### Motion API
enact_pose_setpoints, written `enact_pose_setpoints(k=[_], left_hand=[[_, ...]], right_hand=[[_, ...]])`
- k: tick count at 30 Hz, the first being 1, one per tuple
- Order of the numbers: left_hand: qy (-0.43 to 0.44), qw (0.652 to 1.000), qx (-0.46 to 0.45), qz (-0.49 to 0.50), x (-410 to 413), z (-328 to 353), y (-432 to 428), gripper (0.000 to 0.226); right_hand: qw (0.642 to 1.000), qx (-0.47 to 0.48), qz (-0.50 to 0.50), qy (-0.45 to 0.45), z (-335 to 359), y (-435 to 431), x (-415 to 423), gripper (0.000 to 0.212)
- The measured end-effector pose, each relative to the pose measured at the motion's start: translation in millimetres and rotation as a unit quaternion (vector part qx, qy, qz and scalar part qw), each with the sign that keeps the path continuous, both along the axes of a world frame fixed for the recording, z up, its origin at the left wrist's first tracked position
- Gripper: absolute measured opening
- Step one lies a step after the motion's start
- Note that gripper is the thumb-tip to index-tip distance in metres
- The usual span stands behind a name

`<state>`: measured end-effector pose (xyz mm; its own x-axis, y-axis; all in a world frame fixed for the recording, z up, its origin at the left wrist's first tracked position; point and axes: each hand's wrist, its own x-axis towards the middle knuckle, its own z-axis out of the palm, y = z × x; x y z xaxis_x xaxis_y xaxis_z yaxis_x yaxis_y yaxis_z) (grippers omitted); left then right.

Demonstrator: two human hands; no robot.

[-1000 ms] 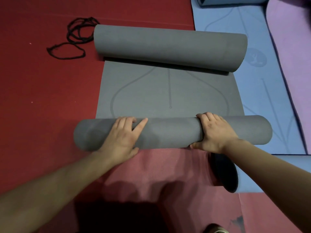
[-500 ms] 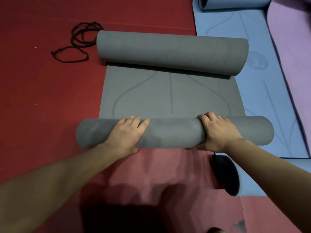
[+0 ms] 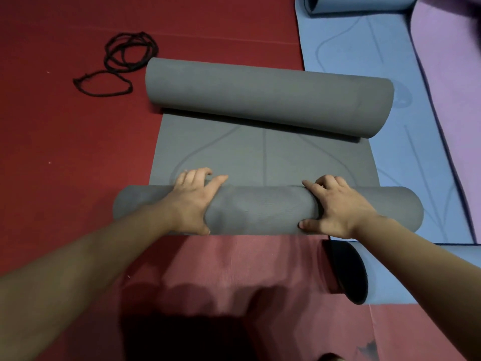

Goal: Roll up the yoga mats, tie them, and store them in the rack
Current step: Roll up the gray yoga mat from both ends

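A grey yoga mat lies on the red floor, rolled at both ends. The near roll runs left to right in front of me. My left hand lies over its left part, fingers curled over the top and thumb at the near side. My right hand grips its right part the same way. The far roll lies loose at the mat's other end. A short flat stretch with line markings shows between the two rolls. Black cord lies coiled on the floor at the far left.
A blue mat lies flat at the right, with a rolled end near my right forearm and another roll at the top. A purple mat lies further right. Red floor mat surrounds the rest.
The near roll has moved a little away from me, shortening the flat stretch. Both hands have shifted further over the top of the roll.
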<state>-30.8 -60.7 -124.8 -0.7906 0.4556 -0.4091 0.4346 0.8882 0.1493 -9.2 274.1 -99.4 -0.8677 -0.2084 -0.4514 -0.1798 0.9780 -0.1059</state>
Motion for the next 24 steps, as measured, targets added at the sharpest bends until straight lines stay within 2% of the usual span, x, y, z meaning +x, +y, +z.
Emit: enact_pose_setpoints(k=[3, 6, 8, 9, 11, 13, 17, 20, 24], left_hand=[[0.128, 0.991, 0.022, -0.026, 23.9, -9.2, -1.6, 0.114], [0.161, 0.986, -0.033, -0.029, 33.2, -20.7, 5.1, 0.127], [0.171, 0.984, -0.037, -0.031, 27.1, -21.0, 7.3, 0.121], [0.169, 0.985, -0.026, -0.035, 21.5, -18.3, 7.0, 0.115], [0.142, 0.989, -0.011, -0.040, 8.4, -9.1, 6.6, 0.103], [0.096, 0.994, -0.017, -0.042, -0.7, -1.7, 7.4, 0.094], [0.032, 0.998, -0.012, -0.047, -2.8, 0.9, 7.4, 0.087], [-0.024, 0.999, -0.016, -0.035, -11.0, 8.1, 2.6, 0.086], [-0.091, 0.995, -0.015, -0.028, -17.6, 13.1, 0.6, 0.091]], right_hand=[[1.000, -0.008, -0.017, 0.003, 0.0, -0.3, -0.9, 0.107], [0.999, -0.015, -0.029, 0.004, 1.3, -2.5, -3.7, 0.098], [1.000, 0.002, -0.017, 0.002, 1.8, -5.9, -3.1, 0.097], [1.000, 0.014, -0.007, 0.006, 0.4, -6.8, -2.5, 0.104], [0.999, 0.041, 0.010, 0.019, -3.7, -6.9, -0.8, 0.123], [0.998, 0.051, 0.018, 0.037, -5.4, -6.1, 0.7, 0.128], [0.997, 0.052, 0.033, 0.043, 0.9, -5.6, 1.3, 0.109], [0.998, 0.052, 0.027, 0.032, 3.2, -8.5, 4.6, 0.108], [0.999, 0.043, 0.017, 0.000, 3.9, -11.7, 8.0, 0.094]])
